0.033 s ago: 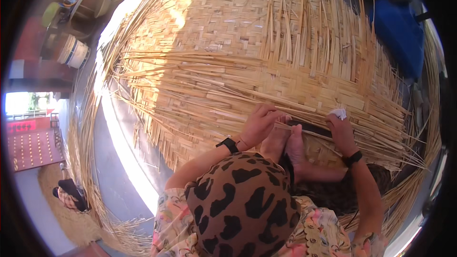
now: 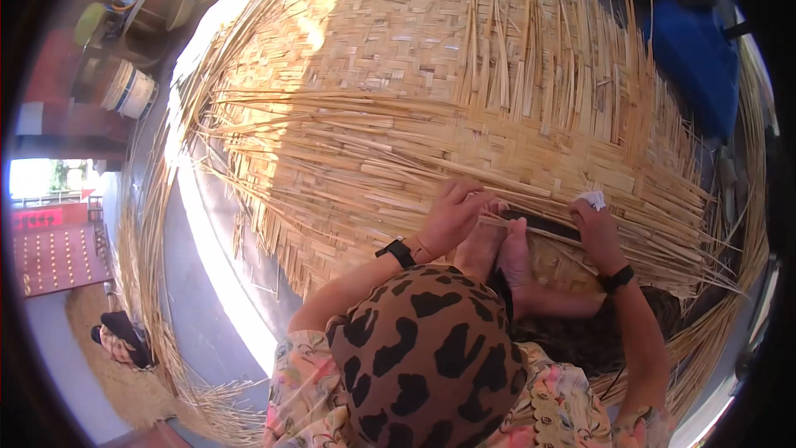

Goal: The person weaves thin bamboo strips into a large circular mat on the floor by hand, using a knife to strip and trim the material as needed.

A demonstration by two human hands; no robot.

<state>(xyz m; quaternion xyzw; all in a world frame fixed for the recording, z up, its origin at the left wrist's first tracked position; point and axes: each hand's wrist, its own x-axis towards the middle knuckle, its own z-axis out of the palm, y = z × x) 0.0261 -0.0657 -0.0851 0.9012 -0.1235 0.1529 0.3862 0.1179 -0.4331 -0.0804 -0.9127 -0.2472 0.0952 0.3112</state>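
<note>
A large mat point(image 2: 390, 41) woven from flat straw-coloured strips spreads out in front of me, its long loose ends sticking out unwoven. At its near side, beside my bare feet, my left hand point(image 2: 454, 214) is closed, fingertips pinching a pale strip point(image 2: 495, 221). A dark flat bar point(image 2: 543, 225) lies across the strips between my hands. My right hand point(image 2: 595, 231) curls over the bar's right end, and a white wrapping point(image 2: 592, 198) shows at its fingers. Its fingertips are partly hidden.
Bundles of long loose strips point(image 2: 149, 265) lie along the left. A white bucket point(image 2: 131, 91) stands at the upper left, a blue object point(image 2: 696, 66) at the upper right. Another person point(image 2: 124, 340) is at the far left. Bright sunlight falls across the mat's left edge.
Both hands stay almost where they were. The right hand has shifted very slightly to the right; the mat and bar look the same.
</note>
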